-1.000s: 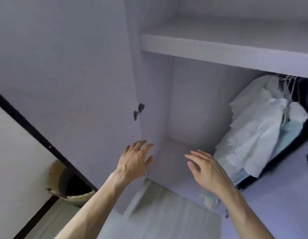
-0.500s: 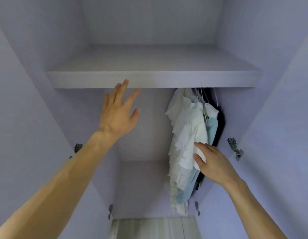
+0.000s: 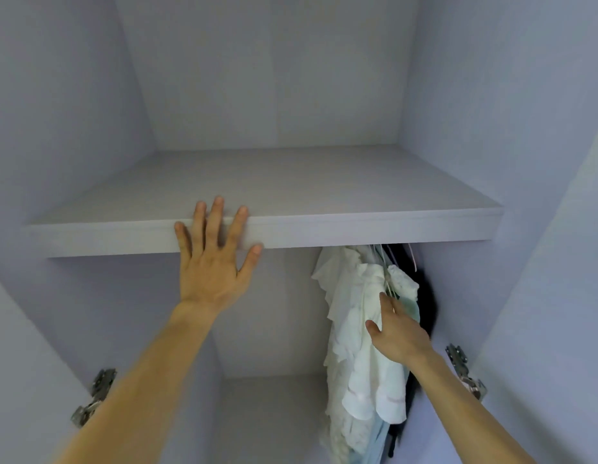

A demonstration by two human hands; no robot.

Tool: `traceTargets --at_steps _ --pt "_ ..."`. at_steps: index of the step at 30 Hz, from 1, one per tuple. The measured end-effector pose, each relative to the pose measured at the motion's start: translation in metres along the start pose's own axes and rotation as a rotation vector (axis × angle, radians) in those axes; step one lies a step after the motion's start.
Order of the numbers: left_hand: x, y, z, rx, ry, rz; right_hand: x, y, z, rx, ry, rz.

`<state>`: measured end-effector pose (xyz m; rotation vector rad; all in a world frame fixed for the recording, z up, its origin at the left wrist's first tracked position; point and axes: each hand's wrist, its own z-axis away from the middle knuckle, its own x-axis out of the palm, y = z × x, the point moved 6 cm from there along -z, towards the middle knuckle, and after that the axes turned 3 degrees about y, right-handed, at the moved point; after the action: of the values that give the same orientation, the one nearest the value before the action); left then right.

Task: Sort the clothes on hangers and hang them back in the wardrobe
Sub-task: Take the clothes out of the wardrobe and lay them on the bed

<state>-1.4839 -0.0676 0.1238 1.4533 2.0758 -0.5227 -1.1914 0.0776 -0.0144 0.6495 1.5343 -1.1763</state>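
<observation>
I look into an open pale grey wardrobe. White clothes (image 3: 354,329) hang on thin wire hangers (image 3: 391,262) bunched at the right, with a light blue garment (image 3: 412,304) and a dark one (image 3: 426,296) behind them. My left hand (image 3: 214,266) is spread flat with its fingers over the front edge of the shelf (image 3: 357,226). My right hand (image 3: 396,329) reaches into the clothes, fingers slipped between the white and the light blue garment; its grip is hidden. The rail is hidden behind the shelf.
Both doors stand open, with metal hinges at the lower left (image 3: 93,396) and lower right (image 3: 464,373). The left part of the hanging space (image 3: 274,313) shows only the back wall. The wardrobe floor (image 3: 267,420) lies below.
The view has swung from the left door up to the wardrobe front. My left hand rose onto the shelf edge. My right hand moved up into the hanging clothes.
</observation>
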Motion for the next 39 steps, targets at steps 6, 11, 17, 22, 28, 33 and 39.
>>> traceTargets --at_steps 6,11,17,22,28,33,39 --pt "0.005 0.002 -0.001 -0.002 0.112 -0.030 0.013 0.003 -0.048 0.126 0.108 -0.314" --pt "0.005 0.004 -0.001 -0.009 0.098 -0.069 0.016 -0.025 -0.065 0.231 0.019 -0.723" --pt "0.004 0.004 -0.002 -0.017 0.086 -0.095 0.045 -0.059 -0.074 0.206 -0.341 -1.271" --pt "0.006 0.003 -0.002 -0.016 0.088 -0.111 0.051 -0.077 -0.063 0.153 -0.561 -1.477" --pt "0.007 0.003 -0.002 -0.009 0.104 -0.124 0.045 -0.093 -0.059 0.085 -0.592 -1.504" --pt "0.005 0.004 -0.002 -0.013 0.096 -0.130 0.029 -0.110 -0.056 -0.043 -0.569 -1.475" --pt "0.001 0.005 0.000 -0.050 0.025 -0.135 0.025 -0.119 -0.041 -0.137 -0.533 -1.403"
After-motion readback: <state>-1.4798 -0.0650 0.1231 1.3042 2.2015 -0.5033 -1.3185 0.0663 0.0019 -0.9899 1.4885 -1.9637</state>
